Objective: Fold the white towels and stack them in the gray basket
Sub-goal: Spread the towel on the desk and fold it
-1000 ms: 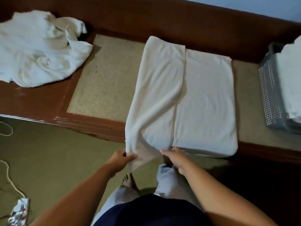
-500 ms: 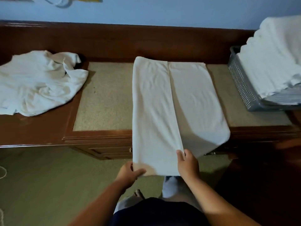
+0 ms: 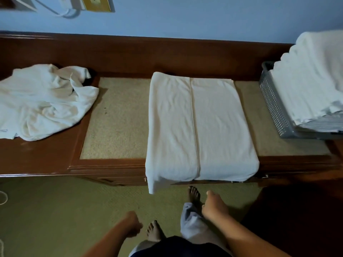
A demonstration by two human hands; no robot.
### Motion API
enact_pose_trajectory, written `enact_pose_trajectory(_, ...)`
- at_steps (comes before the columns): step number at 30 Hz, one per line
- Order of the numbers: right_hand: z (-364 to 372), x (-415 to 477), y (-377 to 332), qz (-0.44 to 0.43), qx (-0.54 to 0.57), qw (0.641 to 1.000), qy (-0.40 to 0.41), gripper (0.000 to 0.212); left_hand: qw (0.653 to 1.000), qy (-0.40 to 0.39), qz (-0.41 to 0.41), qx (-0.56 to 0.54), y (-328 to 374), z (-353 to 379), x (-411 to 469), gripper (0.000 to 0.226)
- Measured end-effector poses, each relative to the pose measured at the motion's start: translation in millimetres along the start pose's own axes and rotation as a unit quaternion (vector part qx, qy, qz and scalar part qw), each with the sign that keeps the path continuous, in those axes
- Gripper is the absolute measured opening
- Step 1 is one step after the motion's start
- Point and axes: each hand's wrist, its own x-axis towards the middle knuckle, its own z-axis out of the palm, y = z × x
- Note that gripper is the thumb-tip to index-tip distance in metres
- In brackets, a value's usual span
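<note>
A white towel [image 3: 200,127] lies folded lengthwise on the wooden counter [image 3: 42,160], both long sides turned in to a seam down the middle. Its near left corner hangs over the counter's front edge. At the far right stands the gray basket [image 3: 274,106], with a tall stack of folded white towels [image 3: 315,80] in it. A crumpled pile of white towels [image 3: 44,101] lies at the left end. Both hands are below the counter and apart from the towel. My left hand [image 3: 132,224] has loosely curled fingers and holds nothing. My right hand [image 3: 213,204] is relaxed and holds nothing.
The counter has a beige inlaid mat [image 3: 118,119] and a dark wooden back rail against a blue wall. Green carpet covers the floor, with my bare feet [image 3: 194,194] on it. A white cord [image 3: 3,198] lies at the far left.
Both hands have let go of the towel's near edge and dropped back toward me. The towel now lies flat, with its left flap settled along the middle seam.
</note>
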Motion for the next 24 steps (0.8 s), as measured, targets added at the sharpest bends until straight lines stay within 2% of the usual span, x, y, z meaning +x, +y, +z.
enact_pose_trajectory(3, -28, 8, -10, -0.100, -0.013, 0.993, 0.059, 0.040, 0.990, 0.130, 0.040, 0.047, 13, -20, 5, 0.024)
enact_pose_trajectory(6, -60, 29, -26, -0.222, -0.028, 0.968, 0.114, 0.033, 0.967, 0.241, 0.084, -0.016, 44, -49, 7, 0.024)
enact_pose_trajectory(9, -93, 54, -46, -0.309, -0.053, 0.943, 0.109, 0.038, 0.920, 0.360, 0.141, -0.065, 77, -75, 14, 0.013)
enact_pose_trajectory(12, -115, 75, -65, -0.354, -0.076, 0.928, 0.094, 0.041, 0.885, 0.424, 0.191, -0.011, 102, -89, 25, 0.018)
enact_pose_trajectory(15, -131, 97, -78, -0.383, -0.120, 0.914, 0.063, 0.056, 0.858, 0.433, 0.267, 0.075, 122, -89, 33, 0.022)
enact_pose_trajectory(18, -140, 118, -92, -0.387, -0.145, 0.910, 0.022, 0.071, 0.837, 0.382, 0.362, 0.150, 136, -86, 42, 0.035)
enact_pose_trajectory(22, -140, 138, -113, -0.363, -0.174, 0.915, 0.004, 0.076, 0.837, 0.334, 0.371, 0.226, 144, -104, 69, 0.063)
enact_pose_trajectory(24, -147, 154, -125, -0.352, -0.190, 0.916, -0.003, 0.080, 0.855, 0.306, 0.338, 0.249, 153, -130, 86, 0.082)
